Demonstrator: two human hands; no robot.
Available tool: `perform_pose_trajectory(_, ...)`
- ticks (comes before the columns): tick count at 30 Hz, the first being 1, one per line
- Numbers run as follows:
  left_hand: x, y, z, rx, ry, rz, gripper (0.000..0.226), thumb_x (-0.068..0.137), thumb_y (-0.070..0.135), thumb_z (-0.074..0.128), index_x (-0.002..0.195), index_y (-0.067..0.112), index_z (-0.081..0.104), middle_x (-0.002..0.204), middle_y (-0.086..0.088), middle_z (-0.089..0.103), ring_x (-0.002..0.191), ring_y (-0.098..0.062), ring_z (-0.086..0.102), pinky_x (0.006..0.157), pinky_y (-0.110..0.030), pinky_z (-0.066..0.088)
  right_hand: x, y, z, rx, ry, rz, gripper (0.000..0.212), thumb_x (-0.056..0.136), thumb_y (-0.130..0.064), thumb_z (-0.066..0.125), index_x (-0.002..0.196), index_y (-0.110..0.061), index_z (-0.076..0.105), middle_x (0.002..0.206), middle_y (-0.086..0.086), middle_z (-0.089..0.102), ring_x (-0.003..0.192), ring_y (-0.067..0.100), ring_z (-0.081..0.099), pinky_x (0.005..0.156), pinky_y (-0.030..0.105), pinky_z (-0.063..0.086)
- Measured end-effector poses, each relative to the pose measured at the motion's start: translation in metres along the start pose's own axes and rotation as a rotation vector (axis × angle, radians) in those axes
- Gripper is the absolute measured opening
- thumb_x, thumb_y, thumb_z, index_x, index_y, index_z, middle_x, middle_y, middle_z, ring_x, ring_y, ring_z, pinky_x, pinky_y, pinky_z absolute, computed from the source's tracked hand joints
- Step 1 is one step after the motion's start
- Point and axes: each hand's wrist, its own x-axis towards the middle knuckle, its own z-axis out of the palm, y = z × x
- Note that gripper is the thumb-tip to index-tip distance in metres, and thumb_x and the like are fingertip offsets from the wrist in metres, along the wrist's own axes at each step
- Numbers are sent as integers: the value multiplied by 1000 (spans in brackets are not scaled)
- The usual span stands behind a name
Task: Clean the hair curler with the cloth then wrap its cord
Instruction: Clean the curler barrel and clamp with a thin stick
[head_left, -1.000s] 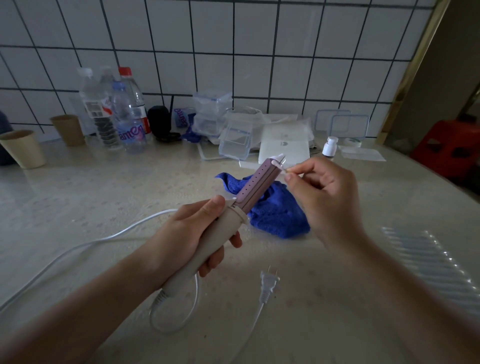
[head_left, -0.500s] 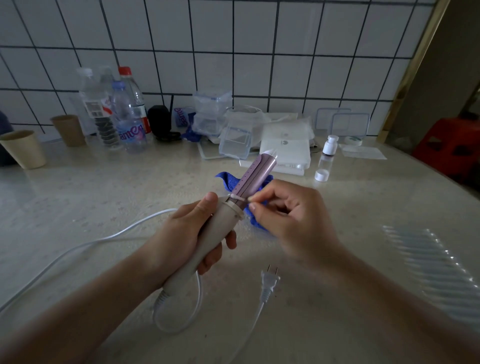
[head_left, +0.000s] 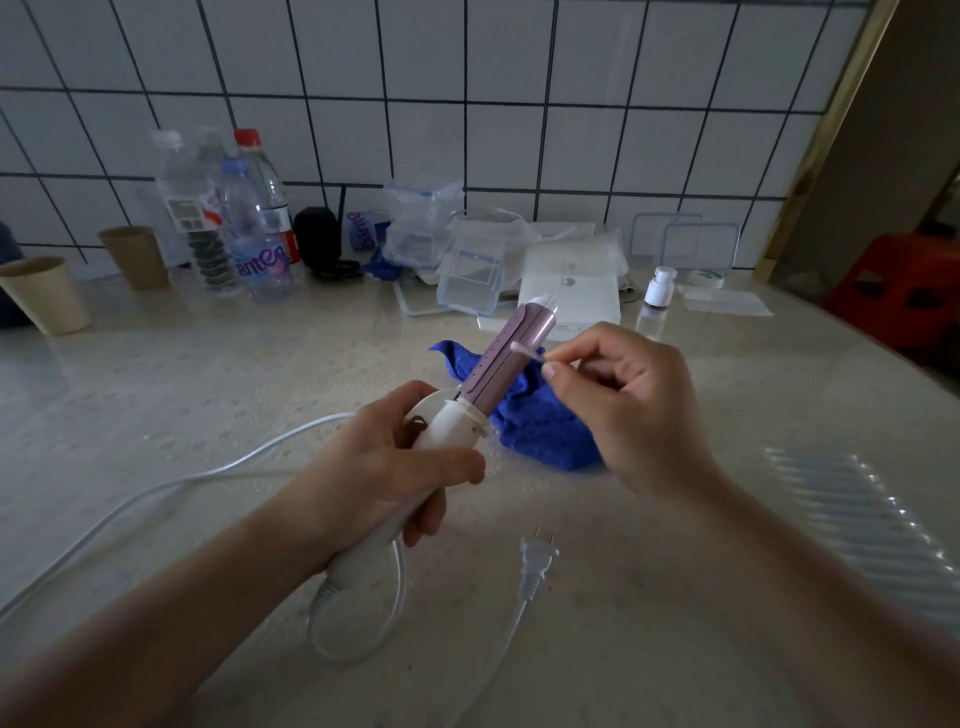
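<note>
Right hand fingers are pinched on a cotton swab, its tip touching the purple barrel of the curler. Left hand is wrapped tight round the curler's white handle, holding it tilted up off the counter. Blue cloth lies right behind, cord loose, plug lying nearby.

Partial "ame" lettering on water bottle label
</note>
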Motion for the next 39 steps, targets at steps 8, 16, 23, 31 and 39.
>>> perform_pose_trajectory(8,-4,2,-2,158,50,19,36,74,28,80,106,28,63,49,-8,58,37,-22,51,40,-29,43,-9,-5,12,36,-97,-8,10,90,-13,74,83,-20,76,51,5,61,43,7,39,46,20,31)
perform_pose_trajectory(16,-6,5,-3,257,52,-9,48,80,13,86,111,25,50,54,-14,64,38,-25,53,39,-31,45,-11,-5,14,30,-119,-27,14,91,-7,74,84,-18,76,51,1,62,42,4,40,46,17,32)
perform_pose_trajectory(23,-5,3,-2,341,125,94,43,60,42,85,100,33,72,84,-1,73,68,-18,68,61,-39,57,2,-4,-2,-36,34,-22,17,92,-3,74,81,-16,74,51,10,58,43,24,38,49,28,31)
perform_pose_trajectory(31,-5,4,-1,420,125,66,27,76,38,70,101,29,74,71,-4,73,60,-16,69,59,-37,55,-9,-4,14,-25,-99,-26,19,90,-9,75,80,-26,75,48,-9,60,41,0,39,46,13,31)
perform_pose_trajectory(39,-8,4,3,426,68,64,34,76,55,58,93,29,72,62,-6,70,51,-16,65,51,-33,52,-16,-5,21,-68,-118,-32,11,90,-13,74,81,-20,74,49,-8,59,40,3,41,45,19,32)
